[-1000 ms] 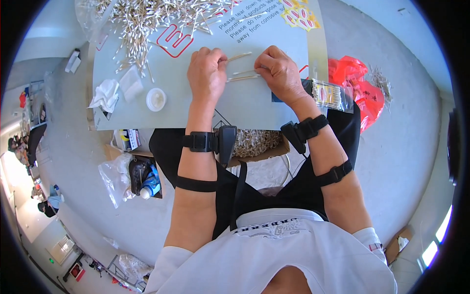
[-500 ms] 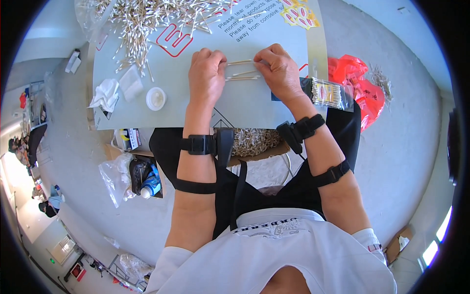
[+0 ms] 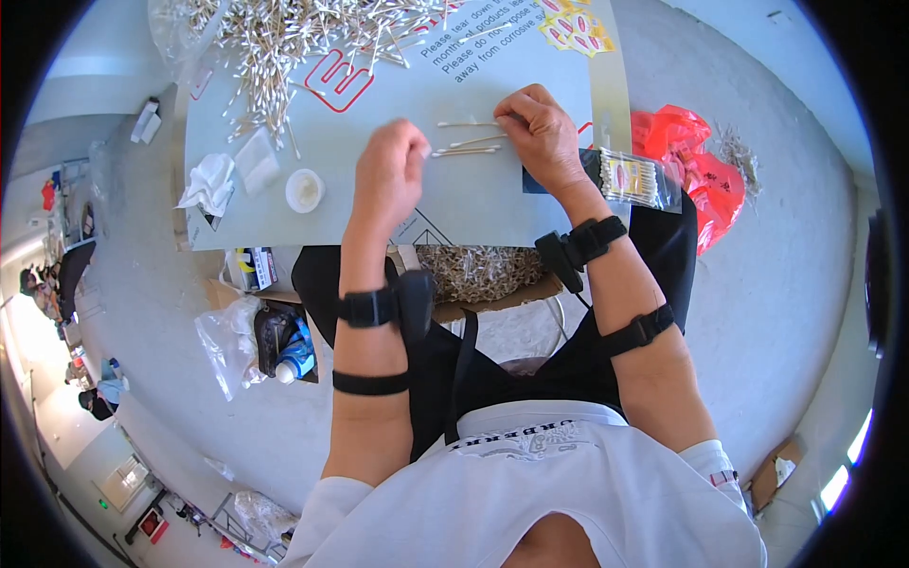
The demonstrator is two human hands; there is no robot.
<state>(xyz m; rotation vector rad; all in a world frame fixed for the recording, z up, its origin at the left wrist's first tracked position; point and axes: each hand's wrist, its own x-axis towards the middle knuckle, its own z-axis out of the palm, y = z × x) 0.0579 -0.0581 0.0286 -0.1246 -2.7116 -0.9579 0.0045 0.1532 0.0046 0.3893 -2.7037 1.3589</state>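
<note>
A few cotton swabs lie side by side on the pale tabletop, between my two hands. My right hand rests at their right end, with thumb and fingertips pinched on the end of the farthest swab. Left of the swabs, my left hand is raised and apart from them. Its fingers are curled closed and a little blurred, so whatever they hold, if anything, is hidden. A large heap of loose cotton swabs covers the far left of the table.
Near the left edge sit a crumpled tissue, a white pad and a small round tub. A clear pack of swabs lies by my right wrist. Yellow labels are far right; a red bag is beyond the edge.
My left hand has drawn back from the left ends of the swabs, toward my body and slightly left. My right hand stays almost where it was.
</note>
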